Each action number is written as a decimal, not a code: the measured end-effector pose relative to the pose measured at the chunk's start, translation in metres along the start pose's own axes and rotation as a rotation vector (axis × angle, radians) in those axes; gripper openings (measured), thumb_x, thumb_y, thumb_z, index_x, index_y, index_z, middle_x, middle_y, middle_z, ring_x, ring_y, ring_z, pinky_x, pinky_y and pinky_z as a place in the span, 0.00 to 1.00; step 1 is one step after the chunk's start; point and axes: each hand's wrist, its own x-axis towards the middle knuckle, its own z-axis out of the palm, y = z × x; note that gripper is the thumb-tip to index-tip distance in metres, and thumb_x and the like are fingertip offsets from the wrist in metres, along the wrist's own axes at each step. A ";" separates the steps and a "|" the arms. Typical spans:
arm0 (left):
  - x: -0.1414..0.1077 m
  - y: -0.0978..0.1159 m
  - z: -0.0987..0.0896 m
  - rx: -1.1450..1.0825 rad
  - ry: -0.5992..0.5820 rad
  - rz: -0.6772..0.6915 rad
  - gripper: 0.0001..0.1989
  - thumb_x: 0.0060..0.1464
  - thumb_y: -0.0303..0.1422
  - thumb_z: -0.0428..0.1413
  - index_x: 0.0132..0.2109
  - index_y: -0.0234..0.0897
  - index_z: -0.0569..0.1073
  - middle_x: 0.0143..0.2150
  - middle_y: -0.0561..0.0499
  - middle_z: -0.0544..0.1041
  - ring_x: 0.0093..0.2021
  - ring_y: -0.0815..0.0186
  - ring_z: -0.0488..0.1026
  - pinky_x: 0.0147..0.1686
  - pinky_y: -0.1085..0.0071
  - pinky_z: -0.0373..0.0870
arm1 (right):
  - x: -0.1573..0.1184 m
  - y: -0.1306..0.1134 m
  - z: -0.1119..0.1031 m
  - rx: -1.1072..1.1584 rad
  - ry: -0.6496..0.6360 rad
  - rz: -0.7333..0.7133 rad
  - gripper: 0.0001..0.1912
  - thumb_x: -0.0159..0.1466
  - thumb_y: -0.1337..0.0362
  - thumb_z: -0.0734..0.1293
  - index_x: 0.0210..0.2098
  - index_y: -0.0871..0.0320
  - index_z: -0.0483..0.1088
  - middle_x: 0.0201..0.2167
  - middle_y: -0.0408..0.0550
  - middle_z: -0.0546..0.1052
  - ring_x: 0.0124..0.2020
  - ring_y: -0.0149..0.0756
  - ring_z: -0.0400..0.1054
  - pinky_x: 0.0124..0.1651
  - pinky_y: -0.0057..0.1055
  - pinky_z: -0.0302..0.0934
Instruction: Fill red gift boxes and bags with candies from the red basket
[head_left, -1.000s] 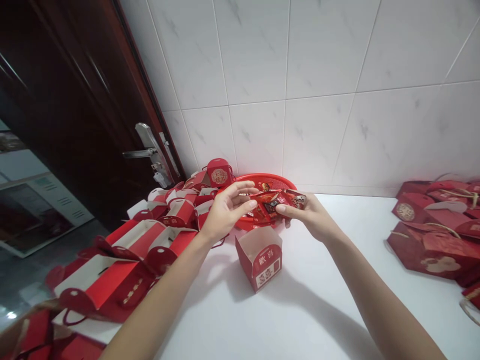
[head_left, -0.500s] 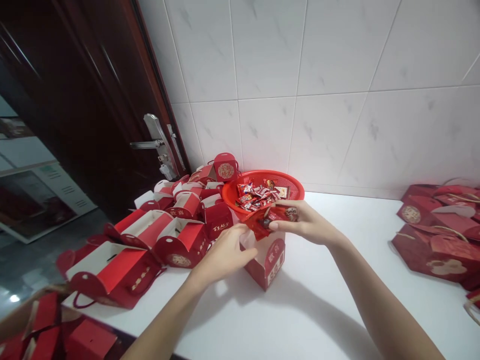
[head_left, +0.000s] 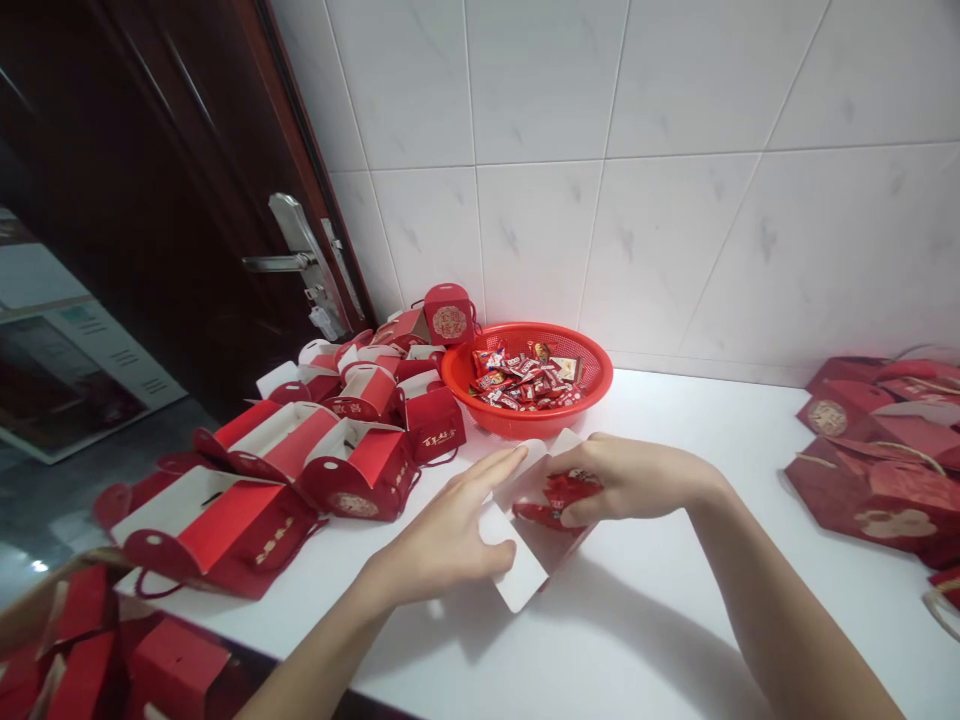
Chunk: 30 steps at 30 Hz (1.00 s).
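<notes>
An open red gift box with a white inside stands on the white table in front of the basket. My left hand is against the left side of the box, thumb and fingers apart around its flap. My right hand reaches into the box opening, its fingers closed on red wrapped candies. Behind the box, a red plastic basket holds several small wrapped candies.
Several open red boxes stand at the left of the table. Folded red boxes lie at the right. More red boxes are at the lower left. A tiled wall and dark door stand behind.
My right hand has gone down into the box with the candies. The box is turned and tilted, its white flap now facing me. My left hand has stayed beside it. The view has shifted slightly.
</notes>
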 end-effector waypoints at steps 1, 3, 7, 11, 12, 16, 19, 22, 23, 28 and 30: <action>-0.001 0.001 0.001 0.016 0.001 0.009 0.46 0.44 0.27 0.57 0.72 0.46 0.57 0.74 0.49 0.55 0.73 0.51 0.53 0.70 0.55 0.54 | 0.001 0.000 0.000 -0.001 0.001 0.004 0.05 0.60 0.70 0.67 0.36 0.59 0.73 0.27 0.40 0.73 0.27 0.29 0.63 0.29 0.26 0.54; -0.002 0.002 0.002 0.042 0.007 0.026 0.47 0.45 0.26 0.57 0.72 0.47 0.56 0.74 0.50 0.56 0.72 0.51 0.54 0.70 0.55 0.54 | 0.003 0.000 0.000 -0.014 0.048 0.030 0.02 0.60 0.70 0.67 0.33 0.59 0.72 0.28 0.41 0.73 0.27 0.30 0.63 0.28 0.26 0.52; -0.006 0.000 0.004 0.076 0.003 0.055 0.47 0.46 0.26 0.57 0.73 0.49 0.54 0.74 0.51 0.55 0.72 0.50 0.54 0.69 0.54 0.55 | 0.005 -0.004 0.001 -0.064 0.059 0.048 0.03 0.58 0.70 0.69 0.31 0.58 0.70 0.25 0.40 0.71 0.25 0.30 0.62 0.27 0.26 0.50; -0.009 0.001 0.006 0.098 -0.003 0.083 0.46 0.47 0.26 0.56 0.73 0.48 0.53 0.74 0.51 0.55 0.72 0.50 0.54 0.70 0.55 0.54 | 0.007 -0.007 0.010 -0.176 0.107 0.109 0.05 0.57 0.72 0.68 0.30 0.57 0.68 0.24 0.40 0.71 0.24 0.30 0.61 0.26 0.27 0.48; -0.010 0.001 0.007 0.098 0.000 0.091 0.46 0.47 0.26 0.56 0.73 0.48 0.53 0.74 0.51 0.55 0.72 0.50 0.54 0.70 0.55 0.54 | 0.008 -0.007 0.013 -0.217 0.126 0.144 0.06 0.57 0.72 0.68 0.29 0.56 0.67 0.24 0.40 0.71 0.24 0.30 0.60 0.26 0.28 0.48; -0.009 0.005 0.007 0.089 0.005 0.103 0.46 0.47 0.26 0.55 0.73 0.47 0.53 0.74 0.52 0.55 0.72 0.51 0.53 0.70 0.55 0.54 | 0.013 -0.004 0.020 -0.318 0.166 0.233 0.08 0.57 0.70 0.69 0.29 0.56 0.63 0.25 0.42 0.72 0.24 0.31 0.60 0.26 0.29 0.47; -0.007 0.006 0.007 0.081 -0.003 0.088 0.46 0.47 0.26 0.55 0.73 0.46 0.53 0.74 0.52 0.55 0.73 0.52 0.53 0.70 0.58 0.53 | 0.015 0.000 0.020 -0.318 0.182 0.239 0.10 0.57 0.69 0.70 0.28 0.56 0.62 0.24 0.42 0.71 0.24 0.32 0.60 0.26 0.29 0.47; -0.006 0.005 0.007 0.078 -0.002 0.083 0.46 0.47 0.25 0.55 0.73 0.46 0.53 0.74 0.51 0.56 0.72 0.52 0.54 0.70 0.58 0.54 | 0.016 0.003 0.019 -0.259 0.215 0.195 0.07 0.58 0.71 0.67 0.29 0.56 0.63 0.26 0.42 0.72 0.25 0.31 0.62 0.27 0.29 0.48; -0.006 0.005 0.007 0.077 0.004 0.086 0.46 0.47 0.25 0.55 0.73 0.46 0.54 0.74 0.51 0.56 0.72 0.52 0.54 0.70 0.57 0.55 | 0.016 0.003 0.019 -0.252 0.230 0.185 0.07 0.59 0.72 0.66 0.29 0.56 0.63 0.26 0.42 0.72 0.25 0.31 0.62 0.27 0.29 0.48; -0.006 0.005 0.008 0.069 0.028 0.126 0.47 0.46 0.24 0.55 0.73 0.49 0.53 0.73 0.51 0.59 0.71 0.50 0.56 0.68 0.55 0.58 | 0.016 0.004 0.019 -0.274 0.255 0.192 0.10 0.60 0.75 0.62 0.26 0.56 0.61 0.22 0.41 0.70 0.22 0.30 0.59 0.27 0.30 0.46; -0.005 0.006 0.008 0.067 0.030 0.141 0.47 0.46 0.24 0.54 0.73 0.50 0.52 0.72 0.51 0.59 0.71 0.51 0.57 0.68 0.55 0.59 | 0.015 0.003 0.019 -0.244 0.242 0.165 0.09 0.59 0.76 0.62 0.27 0.56 0.63 0.24 0.41 0.71 0.23 0.30 0.61 0.27 0.29 0.48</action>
